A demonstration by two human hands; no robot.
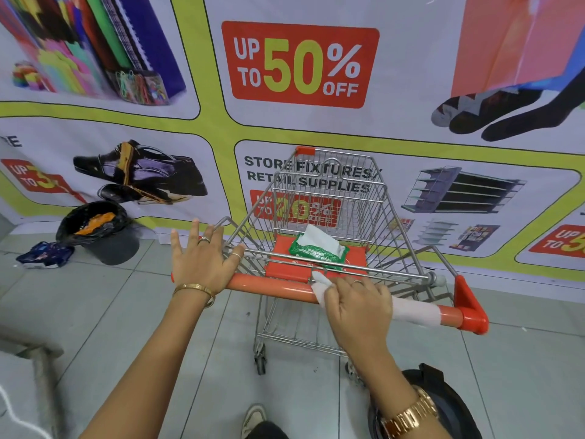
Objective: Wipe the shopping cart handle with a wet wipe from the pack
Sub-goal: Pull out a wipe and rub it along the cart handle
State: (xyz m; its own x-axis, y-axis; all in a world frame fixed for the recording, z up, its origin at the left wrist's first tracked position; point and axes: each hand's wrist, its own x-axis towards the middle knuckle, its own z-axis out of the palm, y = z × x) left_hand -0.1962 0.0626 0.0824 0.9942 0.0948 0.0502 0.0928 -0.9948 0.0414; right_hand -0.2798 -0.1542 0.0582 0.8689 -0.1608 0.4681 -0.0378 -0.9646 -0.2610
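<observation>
Right now, handle: the orange cart handle [272,285] is running across in front of me, from my left hand to the red corner cap [471,308] on the right.
Wipe: the white wet wipe [319,288] is lying draped over the handle's middle, its edge poking out past my fingertips; a pale stretch is also showing on the bar just right of my hand, and I cannot tell whether that is wipe or label.
Right hand: my right hand [359,307] is pressing the wipe against the bar, fingers curled down over it.
Left hand: my left hand [204,256] is resting on the handle's left end, fingers spread wide and open, gripping nothing.
Pack: the green wipe pack [316,253] is sitting on the red child-seat flap [281,264] just behind the handle, one white sheet sticking up out of it.
Cart: the wire shopping cart [335,198] is standing against the sale banner [300,64].
Floor: a black-lined bin [101,232] is standing well apart to the left, on grey tiles.
</observation>
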